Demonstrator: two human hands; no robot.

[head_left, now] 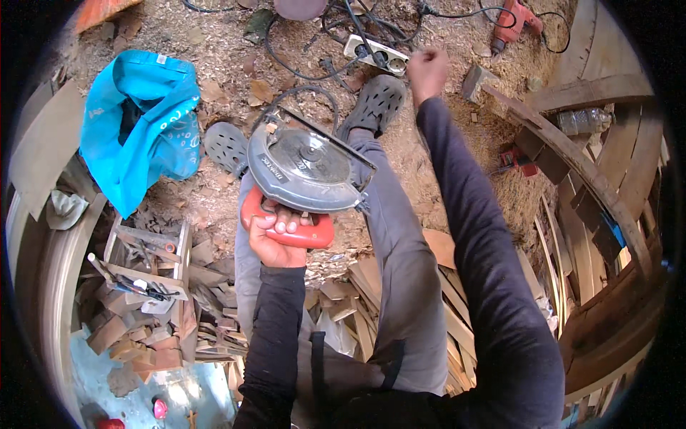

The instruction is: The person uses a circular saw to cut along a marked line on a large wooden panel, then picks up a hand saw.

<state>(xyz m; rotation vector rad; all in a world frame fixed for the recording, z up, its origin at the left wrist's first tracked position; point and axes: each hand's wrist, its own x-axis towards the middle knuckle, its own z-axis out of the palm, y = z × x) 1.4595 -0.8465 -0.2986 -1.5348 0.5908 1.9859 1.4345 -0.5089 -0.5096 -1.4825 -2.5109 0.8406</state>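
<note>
My left hand point(282, 239) is wrapped round the red handle of a circular saw point(304, 161). The saw is held up before my legs, its round blade and metal base plate facing up. My right arm reaches far forward, and my right hand point(427, 71) is closed beside the right end of a white power strip point(379, 57). Whatever the right fingers hold, if anything, is hidden. Black plugs sit in the strip, and its rightmost socket shows bare. A black cord point(325, 93) curves out from behind the saw toward the ground.
Sawdust covers the ground around my grey clogs point(379, 104). Tangled black cables lie beyond. A red drill point(511, 25) is at the far right. Turquoise cloth point(146, 121) and a wooden toolbox point(150, 257) are on the left. Curved planks point(572, 150) line the right; wood offcuts lie near me.
</note>
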